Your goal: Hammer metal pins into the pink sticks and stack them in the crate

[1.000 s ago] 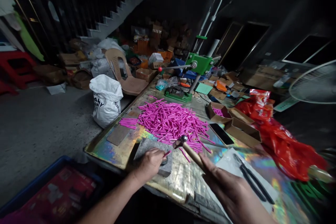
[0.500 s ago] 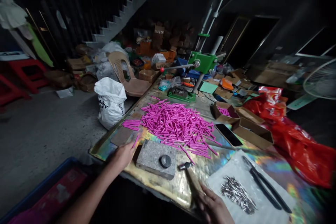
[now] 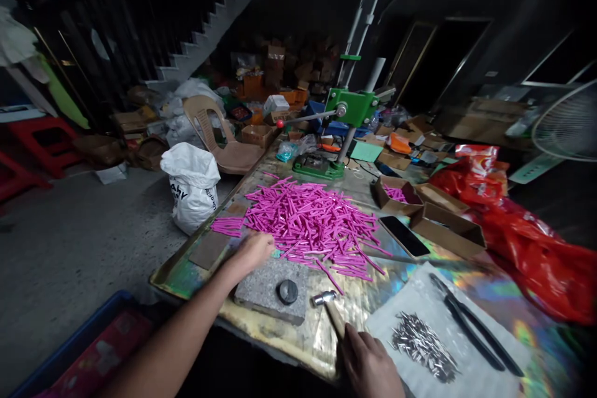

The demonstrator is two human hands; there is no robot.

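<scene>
My left hand (image 3: 252,251) reaches over the grey stone block (image 3: 267,289) to the near edge of the big heap of pink sticks (image 3: 310,224), fingers curled down among them; what they grip is hidden. A small dark round die (image 3: 286,291) sits on the block. My right hand (image 3: 368,364) is closed around the wooden handle of a small hammer (image 3: 326,302), whose metal head rests on the shiny tabletop right of the block. A heap of small metal pieces (image 3: 422,345) lies on a white sheet (image 3: 471,373) beside that hand.
Black pliers (image 3: 476,333) lie on the white sheet. A phone (image 3: 403,236), open cardboard boxes (image 3: 448,229), a red plastic bag (image 3: 527,255) and a green hand press (image 3: 347,118) stand farther back. A white sack (image 3: 190,185) and a plastic chair (image 3: 219,134) are on the floor left.
My left hand left the block, swung to the table's left edge, then came to the pink heap. My right hand lowered the hammer onto the tabletop.
</scene>
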